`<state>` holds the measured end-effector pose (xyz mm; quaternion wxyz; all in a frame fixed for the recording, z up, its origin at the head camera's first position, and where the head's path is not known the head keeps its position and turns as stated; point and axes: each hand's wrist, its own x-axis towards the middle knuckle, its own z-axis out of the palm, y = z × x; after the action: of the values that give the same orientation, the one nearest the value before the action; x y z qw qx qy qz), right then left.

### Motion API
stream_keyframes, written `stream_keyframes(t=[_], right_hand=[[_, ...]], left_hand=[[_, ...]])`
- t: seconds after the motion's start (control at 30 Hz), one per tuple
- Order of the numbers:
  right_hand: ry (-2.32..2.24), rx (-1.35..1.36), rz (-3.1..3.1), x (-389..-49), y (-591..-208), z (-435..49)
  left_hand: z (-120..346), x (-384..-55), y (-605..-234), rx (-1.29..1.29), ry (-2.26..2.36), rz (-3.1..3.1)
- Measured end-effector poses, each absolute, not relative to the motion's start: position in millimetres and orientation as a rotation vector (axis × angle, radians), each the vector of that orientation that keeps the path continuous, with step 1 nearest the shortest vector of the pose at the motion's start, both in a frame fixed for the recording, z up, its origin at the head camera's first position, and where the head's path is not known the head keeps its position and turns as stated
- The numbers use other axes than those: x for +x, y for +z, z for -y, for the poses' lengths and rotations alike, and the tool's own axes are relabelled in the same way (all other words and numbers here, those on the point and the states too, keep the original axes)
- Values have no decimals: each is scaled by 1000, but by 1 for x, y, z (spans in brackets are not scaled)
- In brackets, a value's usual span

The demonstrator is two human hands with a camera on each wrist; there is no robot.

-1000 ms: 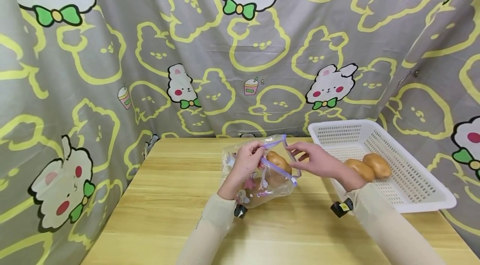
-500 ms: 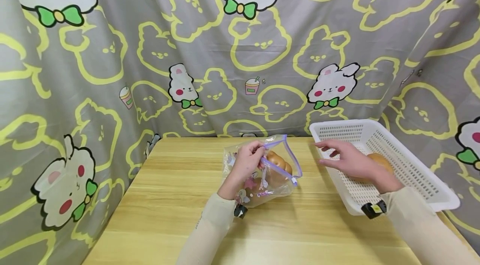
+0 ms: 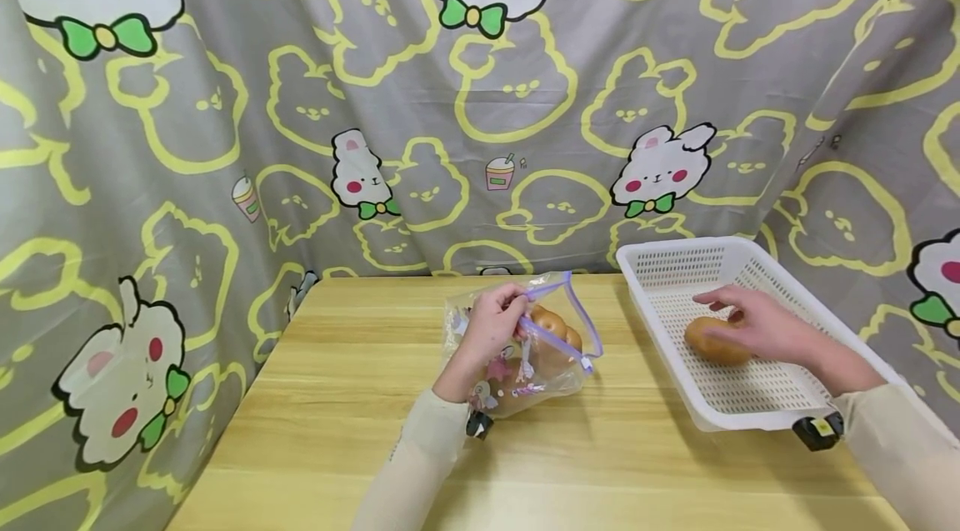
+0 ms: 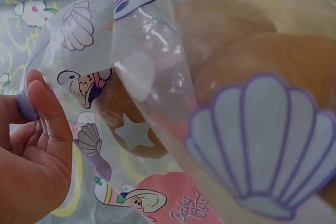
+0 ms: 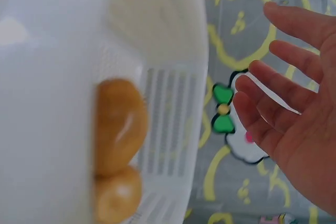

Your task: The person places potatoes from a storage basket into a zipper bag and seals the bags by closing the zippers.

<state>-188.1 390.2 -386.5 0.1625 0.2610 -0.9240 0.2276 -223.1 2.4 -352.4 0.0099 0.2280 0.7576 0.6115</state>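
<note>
In the head view my left hand pinches the mouth of a clear zip bag with purple edging and shell and star prints. Several brown potatoes lie inside the bag, its mouth gaping to the right. The left wrist view shows thumb and fingers curled on the bag's purple edge. My right hand reaches over the white basket, fingers extended and apart, overlapping a potato there. From the right wrist, two potatoes show behind the basket wall, and the hand holds nothing.
The basket has slotted sides and stands at the right of the wooden table. A grey curtain with rabbit prints hangs behind and at both sides. Each wrist carries a small black camera.
My right hand has left the bag's mouth and moved right, over the potatoes in the basket. My left hand stays in place on the bag.
</note>
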Motion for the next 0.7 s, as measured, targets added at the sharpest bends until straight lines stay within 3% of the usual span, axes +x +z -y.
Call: stream_keyframes(t=[0.3, 0.7], right_hand=[[572, 589, 2797, -178, -401, -416], [559, 695, 2702, -174, -433, -439]], left_hand=[[-3, -226, -356, 673, 1911, -2356], [-5, -249, -387, 653, 1952, -2325]])
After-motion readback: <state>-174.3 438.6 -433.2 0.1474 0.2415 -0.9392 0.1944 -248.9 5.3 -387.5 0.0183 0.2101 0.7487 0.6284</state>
